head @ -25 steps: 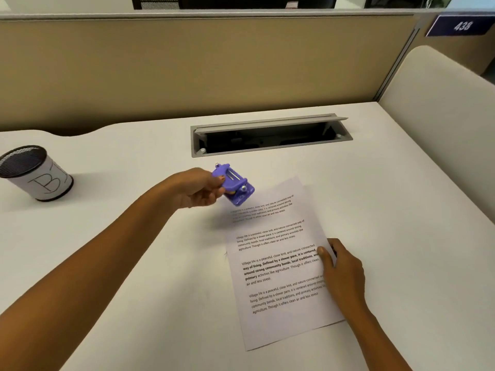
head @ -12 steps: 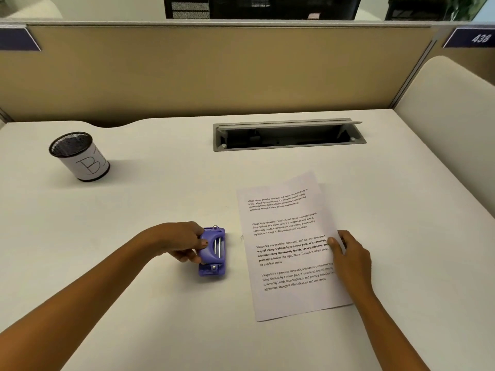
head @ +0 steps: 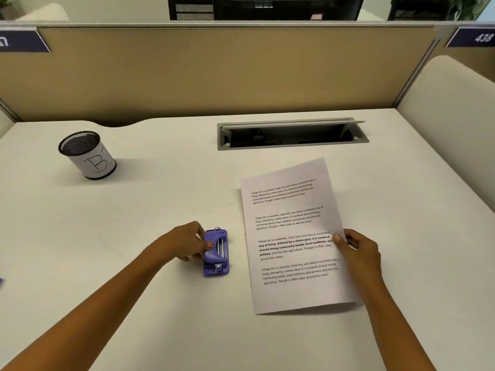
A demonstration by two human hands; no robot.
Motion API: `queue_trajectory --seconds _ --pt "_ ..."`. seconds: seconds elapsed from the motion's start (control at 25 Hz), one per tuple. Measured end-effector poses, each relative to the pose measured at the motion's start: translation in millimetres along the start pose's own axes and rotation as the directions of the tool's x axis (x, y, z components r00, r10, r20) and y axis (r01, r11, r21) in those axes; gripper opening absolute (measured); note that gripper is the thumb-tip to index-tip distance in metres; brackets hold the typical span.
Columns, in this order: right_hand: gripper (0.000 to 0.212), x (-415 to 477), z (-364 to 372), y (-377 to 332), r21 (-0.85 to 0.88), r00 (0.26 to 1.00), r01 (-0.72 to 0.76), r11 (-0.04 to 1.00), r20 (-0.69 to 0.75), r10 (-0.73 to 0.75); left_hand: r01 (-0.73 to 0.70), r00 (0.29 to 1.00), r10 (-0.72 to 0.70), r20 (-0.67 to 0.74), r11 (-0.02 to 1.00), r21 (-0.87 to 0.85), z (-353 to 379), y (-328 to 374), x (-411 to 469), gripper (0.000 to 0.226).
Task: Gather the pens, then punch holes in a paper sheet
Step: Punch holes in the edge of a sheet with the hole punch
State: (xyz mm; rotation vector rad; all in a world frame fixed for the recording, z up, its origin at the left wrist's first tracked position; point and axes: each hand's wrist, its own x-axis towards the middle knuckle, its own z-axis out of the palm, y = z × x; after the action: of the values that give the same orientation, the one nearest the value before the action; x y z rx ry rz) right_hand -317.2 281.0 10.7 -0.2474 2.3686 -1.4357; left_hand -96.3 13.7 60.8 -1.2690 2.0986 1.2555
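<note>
A purple hole punch (head: 216, 253) rests on the white desk, left of a printed paper sheet (head: 292, 231). My left hand (head: 186, 241) grips the punch from its left side, thumb on top. My right hand (head: 357, 250) pinches the sheet's right edge, thumb on top, and that edge is lifted slightly off the desk. A black mesh pen cup (head: 87, 155) with a white label marked "B" stands at the far left; no pens show in it from here.
An open grey cable tray (head: 292, 135) is set into the desk behind the sheet. A tan partition (head: 214, 70) runs along the back. A beige chair back (head: 452, 108) stands at the right. A small purple thing (head: 1, 282) shows at the left edge.
My left hand carried the punch from above the sheet's top down to the desk left of it. My right hand has raised the sheet's right edge.
</note>
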Motion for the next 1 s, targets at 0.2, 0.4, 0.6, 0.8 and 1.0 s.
queue_trajectory --seconds 0.2,0.4,0.6,0.8,1.0 --pt "0.009 -11.1 11.6 1.8 0.065 0.995 -0.030 0.997 0.097 0.023 -0.003 0.996 -0.020 -0.092 0.970 -0.245 4.8 -6.5 -0.9 0.036" --pt "0.008 -20.6 27.6 -0.2 0.047 0.993 -0.018 0.999 0.114 0.012 0.016 0.996 -0.045 -0.072 0.930 -0.367 2.6 -9.5 -1.6 0.041" --pt "0.011 -29.7 40.0 -1.3 0.060 0.992 -0.008 0.998 0.128 0.000 0.015 0.997 -0.044 -0.063 0.914 -0.405 2.7 -11.1 0.3 0.040" --pt "0.009 -33.2 45.1 -4.9 0.076 0.990 -0.012 0.997 0.142 0.001 0.011 0.996 -0.047 -0.073 0.901 -0.433 4.3 -12.9 1.6 0.039" --pt "0.009 -36.6 47.0 -3.8 0.085 0.987 -0.008 0.996 0.163 -0.006 0.008 0.995 -0.052 -0.083 0.885 -0.466 6.5 -16.1 1.8 0.039"
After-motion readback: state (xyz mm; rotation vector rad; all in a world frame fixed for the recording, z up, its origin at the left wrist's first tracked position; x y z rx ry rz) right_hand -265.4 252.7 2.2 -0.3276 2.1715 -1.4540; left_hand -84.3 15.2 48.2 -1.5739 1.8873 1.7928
